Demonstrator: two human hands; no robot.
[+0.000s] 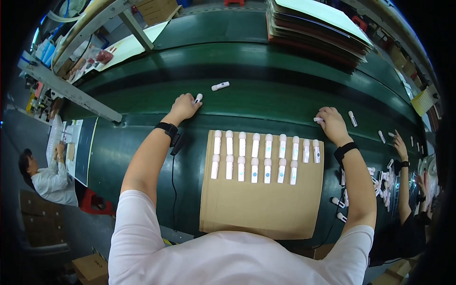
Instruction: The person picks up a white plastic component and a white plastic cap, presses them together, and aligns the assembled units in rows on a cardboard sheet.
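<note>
My left hand (185, 108) is over the green conveyor belt (266, 66), its fingers closed on a small white wand-shaped device (198, 98) with a rounded head. A matching device (220, 86) lies on the belt just beyond it. Farther right, my right hand (332, 124) pinches another white device (318, 119), mostly hidden by the fingers. One more wand (352, 118) lies on the belt to the right of that hand. In front of my body a brown cardboard sheet (261, 209) bears two rows of several such wands (255, 170), heads pointing away from me.
Tall stacked sheets (318, 33) stand at the far right. A metal frame post (90, 97) rises at left. Loose wands (384, 185) are heaped beside my right arm, where a co-worker's hand (400, 147) reaches over the belt. Another person (52, 180) sits far left.
</note>
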